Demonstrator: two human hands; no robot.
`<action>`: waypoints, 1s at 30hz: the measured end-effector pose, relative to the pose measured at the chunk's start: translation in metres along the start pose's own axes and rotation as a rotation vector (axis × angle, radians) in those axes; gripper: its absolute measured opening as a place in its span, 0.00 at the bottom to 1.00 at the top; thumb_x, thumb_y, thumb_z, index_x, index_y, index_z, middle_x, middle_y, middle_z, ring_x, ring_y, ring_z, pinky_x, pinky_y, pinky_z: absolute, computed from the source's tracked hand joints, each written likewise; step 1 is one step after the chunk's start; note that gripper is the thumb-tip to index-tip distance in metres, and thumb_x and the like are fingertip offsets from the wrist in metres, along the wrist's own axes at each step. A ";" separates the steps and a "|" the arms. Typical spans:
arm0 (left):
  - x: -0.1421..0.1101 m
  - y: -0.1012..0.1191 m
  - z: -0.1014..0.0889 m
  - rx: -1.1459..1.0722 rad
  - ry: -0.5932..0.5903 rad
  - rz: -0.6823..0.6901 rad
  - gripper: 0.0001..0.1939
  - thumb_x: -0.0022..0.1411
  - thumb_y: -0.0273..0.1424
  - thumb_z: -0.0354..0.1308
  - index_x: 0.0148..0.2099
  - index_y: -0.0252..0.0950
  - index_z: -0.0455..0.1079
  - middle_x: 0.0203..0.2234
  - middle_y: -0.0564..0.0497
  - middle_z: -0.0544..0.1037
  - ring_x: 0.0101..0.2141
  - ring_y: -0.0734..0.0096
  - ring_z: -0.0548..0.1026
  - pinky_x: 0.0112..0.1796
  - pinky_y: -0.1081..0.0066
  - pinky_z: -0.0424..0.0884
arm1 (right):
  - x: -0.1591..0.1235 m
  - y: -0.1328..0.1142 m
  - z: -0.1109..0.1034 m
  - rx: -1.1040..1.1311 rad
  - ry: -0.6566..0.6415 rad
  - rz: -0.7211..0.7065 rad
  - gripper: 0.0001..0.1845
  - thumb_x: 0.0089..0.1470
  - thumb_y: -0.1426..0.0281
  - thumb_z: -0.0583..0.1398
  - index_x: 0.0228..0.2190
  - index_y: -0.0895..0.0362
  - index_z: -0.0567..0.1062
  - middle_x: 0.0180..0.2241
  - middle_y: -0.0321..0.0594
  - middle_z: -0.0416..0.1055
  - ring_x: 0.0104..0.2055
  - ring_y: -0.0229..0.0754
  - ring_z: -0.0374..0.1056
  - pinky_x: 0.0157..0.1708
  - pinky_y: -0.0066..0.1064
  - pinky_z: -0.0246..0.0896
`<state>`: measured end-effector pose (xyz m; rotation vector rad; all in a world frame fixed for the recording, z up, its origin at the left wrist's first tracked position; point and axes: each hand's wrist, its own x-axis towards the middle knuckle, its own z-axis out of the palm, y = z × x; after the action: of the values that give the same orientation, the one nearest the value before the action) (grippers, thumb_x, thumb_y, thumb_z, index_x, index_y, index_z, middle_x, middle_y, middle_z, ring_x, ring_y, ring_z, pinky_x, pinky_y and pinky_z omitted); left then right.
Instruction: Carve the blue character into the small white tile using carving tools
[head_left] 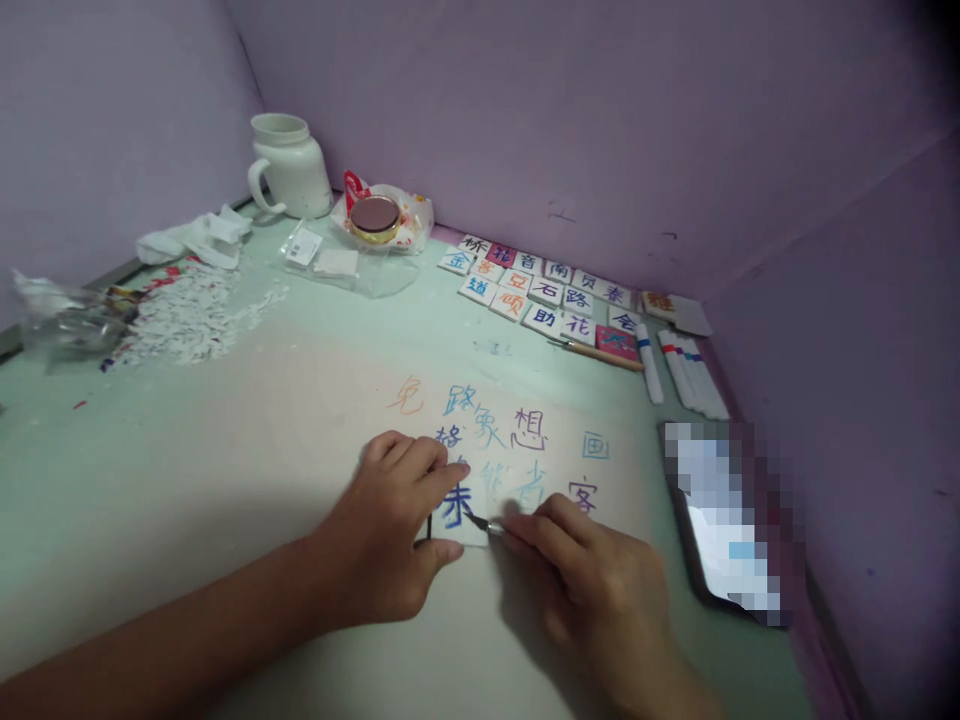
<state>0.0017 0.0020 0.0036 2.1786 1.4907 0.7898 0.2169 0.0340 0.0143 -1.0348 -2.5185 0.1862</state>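
Green tabletop [405,325]: lettered paper [559,468] lies under parted left fingers [441,484]; right fingers [541,533] pinch a craft knife [495,529].

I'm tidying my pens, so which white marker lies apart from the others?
The leftmost white marker, beside the end of the wooden-handled tool; a gap sets it apart from the other markers, bunched to its right.
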 end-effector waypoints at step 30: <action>0.000 0.002 -0.015 -0.055 -0.071 0.024 0.30 0.48 0.20 0.57 0.54 0.39 0.58 0.45 0.46 0.69 0.46 0.55 0.68 0.49 0.54 0.64 | -0.001 0.014 -0.005 0.445 -0.049 0.086 0.08 0.59 0.72 0.56 0.36 0.54 0.76 0.27 0.36 0.72 0.24 0.36 0.70 0.22 0.24 0.65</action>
<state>-0.0064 0.0016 0.0161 2.1645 1.3946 0.7439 0.2282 0.0430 0.0149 -0.9588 -2.3184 0.7657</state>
